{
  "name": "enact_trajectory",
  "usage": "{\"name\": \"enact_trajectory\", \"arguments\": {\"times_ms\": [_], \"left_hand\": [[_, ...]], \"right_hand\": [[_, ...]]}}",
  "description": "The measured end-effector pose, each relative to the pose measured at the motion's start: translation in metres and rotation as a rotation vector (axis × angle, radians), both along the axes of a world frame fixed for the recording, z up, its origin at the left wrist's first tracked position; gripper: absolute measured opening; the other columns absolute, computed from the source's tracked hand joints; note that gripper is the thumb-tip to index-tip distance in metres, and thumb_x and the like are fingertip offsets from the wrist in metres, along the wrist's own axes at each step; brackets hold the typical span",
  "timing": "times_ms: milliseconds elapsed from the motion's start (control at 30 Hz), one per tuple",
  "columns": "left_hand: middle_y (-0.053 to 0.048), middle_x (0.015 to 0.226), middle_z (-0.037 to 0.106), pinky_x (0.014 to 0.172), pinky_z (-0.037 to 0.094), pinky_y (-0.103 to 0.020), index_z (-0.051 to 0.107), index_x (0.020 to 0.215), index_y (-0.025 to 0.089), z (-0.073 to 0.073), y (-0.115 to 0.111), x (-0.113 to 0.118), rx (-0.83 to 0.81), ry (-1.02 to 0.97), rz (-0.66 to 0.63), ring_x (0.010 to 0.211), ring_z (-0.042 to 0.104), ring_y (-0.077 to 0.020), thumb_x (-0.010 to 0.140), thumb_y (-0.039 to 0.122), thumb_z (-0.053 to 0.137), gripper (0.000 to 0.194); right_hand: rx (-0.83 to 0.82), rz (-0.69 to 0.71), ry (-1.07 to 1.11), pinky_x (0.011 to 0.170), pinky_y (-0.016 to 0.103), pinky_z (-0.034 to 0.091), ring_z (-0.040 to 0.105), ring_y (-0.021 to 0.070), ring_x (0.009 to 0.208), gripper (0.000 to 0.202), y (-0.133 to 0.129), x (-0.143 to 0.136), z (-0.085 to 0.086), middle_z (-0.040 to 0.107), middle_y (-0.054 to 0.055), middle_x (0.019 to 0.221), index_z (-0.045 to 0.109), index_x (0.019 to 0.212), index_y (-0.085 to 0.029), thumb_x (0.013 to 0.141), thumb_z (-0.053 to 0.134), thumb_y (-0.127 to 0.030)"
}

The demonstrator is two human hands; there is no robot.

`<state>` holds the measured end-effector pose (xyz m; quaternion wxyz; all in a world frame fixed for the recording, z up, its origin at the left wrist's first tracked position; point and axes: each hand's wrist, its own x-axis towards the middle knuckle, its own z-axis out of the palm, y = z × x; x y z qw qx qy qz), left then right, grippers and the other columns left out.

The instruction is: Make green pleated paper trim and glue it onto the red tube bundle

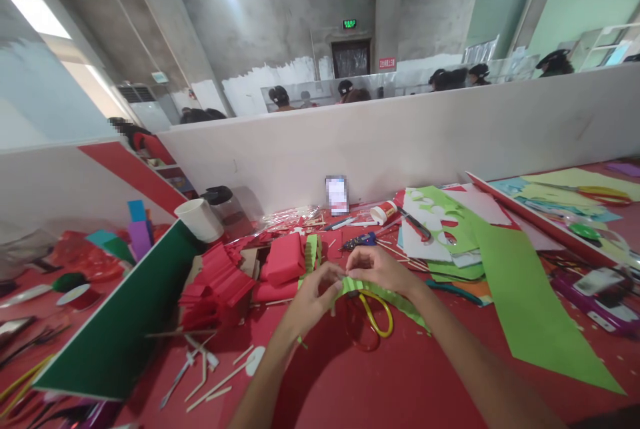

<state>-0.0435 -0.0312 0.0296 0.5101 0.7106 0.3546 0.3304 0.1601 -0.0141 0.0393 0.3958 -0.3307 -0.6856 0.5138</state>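
A narrow green paper strip (400,305), its edge cut or folded into small steps, runs between my hands above the red table. My left hand (320,295) pinches its left part with thumb and fingers. At the strip's middle, my right hand (380,270) grips it with bent fingers close to the left ones. The rest of the strip trails right under my right wrist. Scissors with yellow handle loops (385,323) lie just below the strip, their blades hidden. Folded red paper bundles (283,259) sit left of my hands, with another notched green strip (313,252) beside them.
A stack of red paper pieces (217,289) and loose wooden sticks (215,389) lie left, by a dark green board (125,322). Pliers (359,241), a utility knife (416,225) and green paper sheets (525,295) lie right. A phone (337,195) leans on the partition.
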Motion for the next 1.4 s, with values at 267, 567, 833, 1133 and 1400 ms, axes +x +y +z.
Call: {"name": "enact_trajectory", "arguments": {"times_ms": [267,567,833,1133,1400], "left_hand": [[0.004,0.071,0.049,0.049,0.042,-0.019,0.053,0.102,0.019,0.005,0.002,-0.006,-0.117,-0.073,-0.088,0.052,0.051,-0.0074,0.086,0.040,0.059,0.026],[-0.002,0.085,0.058,0.065,0.046,-0.026,0.048,0.116,0.021,0.016,0.001,-0.018,-0.151,-0.022,-0.213,0.068,0.060,-0.0131,0.088,0.040,0.056,0.035],[-0.006,0.103,0.060,0.084,0.045,-0.033,0.037,0.134,0.024,0.032,-0.007,-0.032,-0.165,0.068,-0.298,0.094,0.059,-0.0183,0.083,0.036,0.064,0.058],[-0.003,0.096,0.059,0.071,0.047,-0.027,0.042,0.135,0.027,0.029,-0.003,-0.057,-0.175,0.263,-0.318,0.086,0.057,-0.0177,0.073,0.037,0.073,0.069],[0.000,0.083,0.057,0.064,0.046,-0.025,0.049,0.127,0.024,0.023,-0.003,-0.051,-0.224,0.176,-0.340,0.071,0.056,-0.0129,0.078,0.038,0.068,0.054]], "right_hand": [[-0.102,0.181,-0.063,0.078,0.028,0.045,0.058,0.0166,0.087,0.032,0.003,0.009,-0.009,0.062,0.003,0.094,0.061,0.104,-0.019,0.079,0.070,-0.037],[-0.185,0.292,-0.044,0.071,0.026,0.045,0.060,0.0148,0.079,0.037,0.003,0.013,-0.009,0.063,0.002,0.089,0.059,0.110,-0.019,0.078,0.072,-0.032],[-0.211,0.248,0.103,0.064,0.023,0.046,0.058,0.0113,0.068,0.032,-0.005,0.019,0.008,0.062,0.000,0.084,0.061,0.105,-0.019,0.078,0.071,-0.033],[-0.234,0.144,0.388,0.054,0.020,0.043,0.055,0.0091,0.059,0.028,0.002,0.033,-0.001,0.057,-0.002,0.073,0.063,0.094,-0.020,0.072,0.077,-0.032],[-0.276,-0.002,0.439,0.053,0.020,0.043,0.053,0.0087,0.058,0.030,0.004,0.037,0.008,0.054,-0.003,0.074,0.061,0.093,-0.022,0.072,0.077,-0.034]]}}
